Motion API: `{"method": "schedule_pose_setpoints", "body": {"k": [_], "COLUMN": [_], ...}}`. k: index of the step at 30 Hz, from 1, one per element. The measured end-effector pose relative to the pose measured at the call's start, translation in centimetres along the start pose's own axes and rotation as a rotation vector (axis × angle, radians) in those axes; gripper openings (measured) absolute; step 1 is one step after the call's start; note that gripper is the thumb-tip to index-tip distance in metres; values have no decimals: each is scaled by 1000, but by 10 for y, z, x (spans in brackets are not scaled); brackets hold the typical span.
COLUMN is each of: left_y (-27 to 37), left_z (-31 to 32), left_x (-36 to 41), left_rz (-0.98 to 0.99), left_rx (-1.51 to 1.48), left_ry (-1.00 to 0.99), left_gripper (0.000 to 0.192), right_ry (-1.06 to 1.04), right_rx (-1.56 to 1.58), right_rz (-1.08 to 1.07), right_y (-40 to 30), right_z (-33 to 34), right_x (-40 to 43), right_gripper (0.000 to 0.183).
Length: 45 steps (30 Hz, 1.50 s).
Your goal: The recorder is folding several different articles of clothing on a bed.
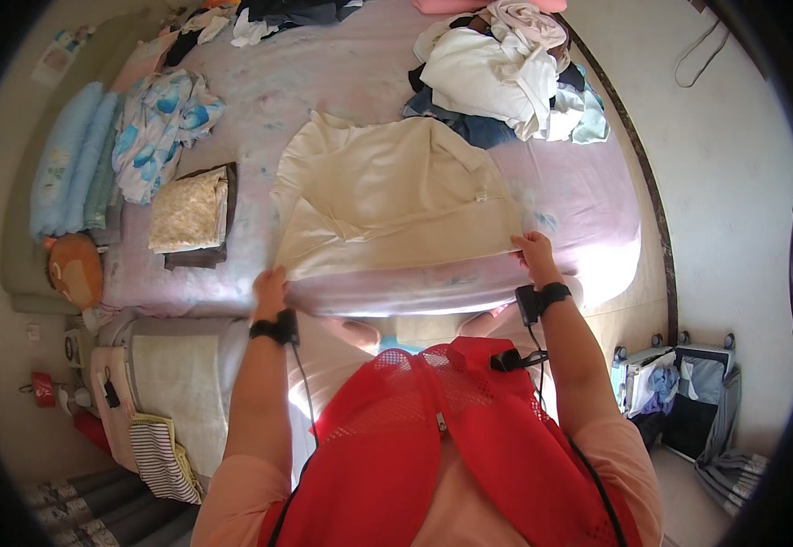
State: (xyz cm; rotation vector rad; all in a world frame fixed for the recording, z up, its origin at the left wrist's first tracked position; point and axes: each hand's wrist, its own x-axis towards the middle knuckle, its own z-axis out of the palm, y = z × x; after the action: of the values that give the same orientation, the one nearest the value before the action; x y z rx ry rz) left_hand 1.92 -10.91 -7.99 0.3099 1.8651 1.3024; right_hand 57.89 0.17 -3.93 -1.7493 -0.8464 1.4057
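Note:
A cream-coloured shirt [396, 198] lies spread on the bed [342, 61], its hem towards me and its collar end at the far left. My left hand [271, 290] grips the left corner of the hem. At the hem's right corner, my right hand [536, 254] pinches the fabric between thumb and fingers. The hem runs nearly straight between both hands, close to the mattress edge. Some creases cross the left part of the shirt, and a small tag shows near its right side.
A heap of loose clothes [492, 75] is at the far right. Folded garments [190, 212] are stacked on the left, near a blue-and-white floral cloth [164, 123], pale blue pillows [75, 164] and an orange plush toy [75, 270]. An open suitcase [697, 390] stands at the lower right.

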Motion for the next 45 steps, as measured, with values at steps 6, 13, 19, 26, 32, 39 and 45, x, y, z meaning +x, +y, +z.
{"method": "schedule_pose_setpoints", "body": {"k": [6, 13, 19, 26, 32, 39, 45], "left_y": [17, -23, 5, 64, 71, 63, 51], "left_z": [22, -6, 23, 100, 123, 136, 132], "left_x": [-12, 21, -13, -49, -26, -49, -86], "left_rz": [51, 34, 748, 1051, 959, 1188, 1090], "left_rx": [30, 180, 1029, 961, 1177, 747, 873], "left_ry": [68, 65, 393, -219, -455, -138, -662], "left_gripper": [43, 32, 49, 45, 31, 12, 14], "right_ry": [102, 108, 350, -171, -273, -181, -195], "right_rx": [-9, -113, -612, -666, -911, -912, -892], "right_rz": [-85, -59, -441, -524, -404, -387, -374], "right_y": [9, 6, -5, -32, -37, -27, -28], "right_z": [-11, -13, -15, 28, 45, 50, 48], "right_x": [11, 3, 15, 42, 41, 42, 49], "right_gripper": [20, 16, 16, 28, 57, 85, 89]}}
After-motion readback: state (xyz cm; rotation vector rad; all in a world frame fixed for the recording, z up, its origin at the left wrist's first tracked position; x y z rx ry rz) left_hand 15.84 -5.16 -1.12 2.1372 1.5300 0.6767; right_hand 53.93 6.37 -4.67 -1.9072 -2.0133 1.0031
